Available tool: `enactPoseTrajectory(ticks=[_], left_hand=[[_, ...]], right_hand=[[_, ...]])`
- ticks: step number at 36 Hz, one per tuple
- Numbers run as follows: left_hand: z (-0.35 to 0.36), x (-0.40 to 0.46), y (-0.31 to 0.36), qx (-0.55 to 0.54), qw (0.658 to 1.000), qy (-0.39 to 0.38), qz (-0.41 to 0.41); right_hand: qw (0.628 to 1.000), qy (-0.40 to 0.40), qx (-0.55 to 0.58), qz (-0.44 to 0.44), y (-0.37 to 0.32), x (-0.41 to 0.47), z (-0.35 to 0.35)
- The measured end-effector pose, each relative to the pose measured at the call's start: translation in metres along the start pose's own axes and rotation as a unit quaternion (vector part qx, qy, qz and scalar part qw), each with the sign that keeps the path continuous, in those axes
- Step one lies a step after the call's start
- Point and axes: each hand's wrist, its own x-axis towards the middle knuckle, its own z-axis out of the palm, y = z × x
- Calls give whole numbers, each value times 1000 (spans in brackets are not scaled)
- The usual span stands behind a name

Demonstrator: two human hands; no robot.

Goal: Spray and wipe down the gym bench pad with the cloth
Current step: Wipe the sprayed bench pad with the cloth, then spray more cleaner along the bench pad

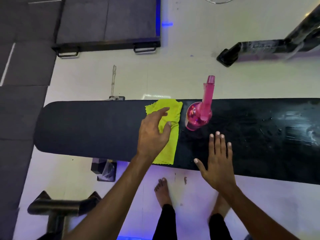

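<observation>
Resting our left hand (pixel 154 132) loosely spread on the yellow-green cloth (pixel 170 141), thumb touching its bunched folds, we judge it soft, light and best gathered mid-fold. It lies across the black bench pad (pixel 86 127). Our right hand (pixel 218 158) is flat, fingers spread, over the pad. A glossy pink spray bottle (pixel 199 116) stands just beside the cloth.

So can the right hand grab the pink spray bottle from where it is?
Probably yes. The right hand is open near the spray bottle, with only bare bench pad between them. The cloth and left hand lie off to the bottle's other side, so nothing seems to block it.
</observation>
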Motion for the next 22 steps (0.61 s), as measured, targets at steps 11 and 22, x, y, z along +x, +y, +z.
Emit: enactPoseTrajectory(ticks=[11, 22], left_hand=[[41, 7, 91, -136, 990, -43, 1], [82, 39, 141, -1, 994, 107, -19]], right_hand=[[999, -33, 3, -21, 84, -29, -27], [999, -30, 15, 42, 185, -45, -54]])
